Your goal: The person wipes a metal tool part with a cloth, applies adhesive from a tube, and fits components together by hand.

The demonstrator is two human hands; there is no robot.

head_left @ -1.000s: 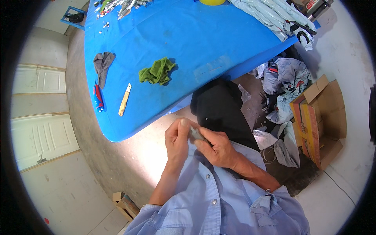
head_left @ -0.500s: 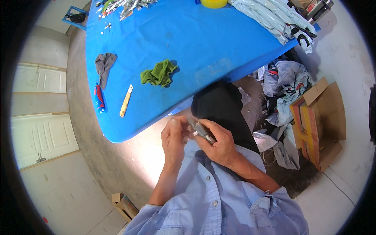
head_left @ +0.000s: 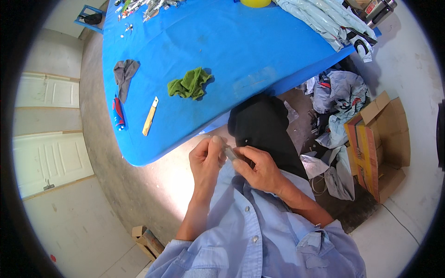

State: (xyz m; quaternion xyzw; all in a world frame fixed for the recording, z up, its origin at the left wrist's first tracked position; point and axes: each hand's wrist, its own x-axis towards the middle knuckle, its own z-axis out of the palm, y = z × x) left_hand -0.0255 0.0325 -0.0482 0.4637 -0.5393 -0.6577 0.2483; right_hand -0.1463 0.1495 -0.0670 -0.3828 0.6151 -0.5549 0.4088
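Observation:
Above my lap, just off the table's near edge, my right hand (head_left: 260, 170) is closed around a small, narrow grey metallic piece (head_left: 230, 153). Its upper left end sticks out between the thumb and fingers, and its exact kind cannot be made out. My left hand (head_left: 205, 157) is right beside that end, thumb and fingers pinched together. Whatever they pinch is hidden by the fingers. A crumpled green cloth (head_left: 189, 84) lies on the blue-covered table (head_left: 222, 51) in front of my hands.
Left on the table are a yellow-handled utility knife (head_left: 150, 116), a red-and-blue tool (head_left: 118, 113) and a grey cloth (head_left: 124, 76). A pile of small metallic items (head_left: 150, 7) is at the far edge. An open cardboard box (head_left: 380, 143) and crumpled plastic bags (head_left: 338, 92) occupy the right floor.
The grey piece has turned in my right hand, and less of it shows now. My left hand's fingers have come together into a tighter pinch near its end.

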